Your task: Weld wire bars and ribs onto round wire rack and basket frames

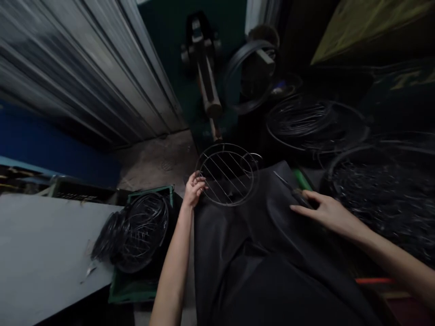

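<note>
A round wire rack (222,174) with slanted parallel bars is in the middle of the view, above the dark apron on my lap. My left hand (195,188) grips its left rim between thumb and fingers. At its upper right a small wire loop (253,159) shows. The far rim is just under the tip of a machine's metal arm (210,97); I cannot tell if they touch. To the right, my right hand (319,208) pinches a thin wire piece (283,179), which points up and left. Its held end is dark and partly hidden by the fingers.
Right of me stand a large round container of small metal pieces (384,194) and a basin of wire parts (306,120). On the left, a green crate (136,294) carries a pile of wire rings (142,231) beside a pale board (44,253). A green object (302,179) lies near my right hand.
</note>
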Available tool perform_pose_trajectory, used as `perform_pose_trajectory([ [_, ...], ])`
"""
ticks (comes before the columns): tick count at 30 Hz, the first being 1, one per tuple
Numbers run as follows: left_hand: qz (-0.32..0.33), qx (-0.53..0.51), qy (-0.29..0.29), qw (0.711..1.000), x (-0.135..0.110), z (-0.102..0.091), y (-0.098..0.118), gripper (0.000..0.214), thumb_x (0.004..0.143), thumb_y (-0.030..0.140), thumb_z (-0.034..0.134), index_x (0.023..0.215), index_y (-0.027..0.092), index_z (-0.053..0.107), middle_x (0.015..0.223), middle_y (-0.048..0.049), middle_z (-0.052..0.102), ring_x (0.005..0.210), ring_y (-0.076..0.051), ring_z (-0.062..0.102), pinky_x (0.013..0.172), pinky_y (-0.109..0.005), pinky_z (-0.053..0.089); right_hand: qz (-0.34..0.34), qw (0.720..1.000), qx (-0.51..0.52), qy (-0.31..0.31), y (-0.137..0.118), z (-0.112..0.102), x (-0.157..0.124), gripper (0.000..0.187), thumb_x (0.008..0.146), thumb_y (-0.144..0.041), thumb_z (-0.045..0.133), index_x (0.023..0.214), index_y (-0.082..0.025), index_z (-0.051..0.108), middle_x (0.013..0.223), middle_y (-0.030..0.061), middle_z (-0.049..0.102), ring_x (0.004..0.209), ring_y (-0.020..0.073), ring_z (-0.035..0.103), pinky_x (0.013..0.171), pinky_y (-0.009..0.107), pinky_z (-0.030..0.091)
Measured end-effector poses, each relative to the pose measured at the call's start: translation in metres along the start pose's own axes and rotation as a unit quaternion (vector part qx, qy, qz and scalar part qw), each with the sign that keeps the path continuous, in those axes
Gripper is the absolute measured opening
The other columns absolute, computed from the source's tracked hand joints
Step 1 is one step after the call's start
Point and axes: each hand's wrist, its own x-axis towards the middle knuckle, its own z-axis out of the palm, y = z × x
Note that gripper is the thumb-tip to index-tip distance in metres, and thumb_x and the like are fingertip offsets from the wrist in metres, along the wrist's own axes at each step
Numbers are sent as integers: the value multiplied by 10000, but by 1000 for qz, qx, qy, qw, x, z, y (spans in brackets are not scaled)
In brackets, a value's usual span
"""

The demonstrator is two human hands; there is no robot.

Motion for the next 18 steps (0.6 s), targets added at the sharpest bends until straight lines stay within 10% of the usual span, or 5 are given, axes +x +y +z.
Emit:
perform_pose_trajectory([
  [5,-105,-106,-2,989,-19,16,-8,756,562,256,766,1233,163,430,887,-2,565,724,-83,553,646,-239,495,-13,1000,-9,-21,2,-14,10,378,715,-564,597,897,-235,633,919,59,615,878,275,620,812,424,504],
  [18,-92,-40,-45,994,-13,30,-20,583,728,279,690,1254,268,441,941,4,603,545,-25,345,432,-201,242,-101,953,-258,-123,-29,-10,57,295,852,-442,492,1024,-246,631,1026,121,463,897,275,581,704,387,491],
])
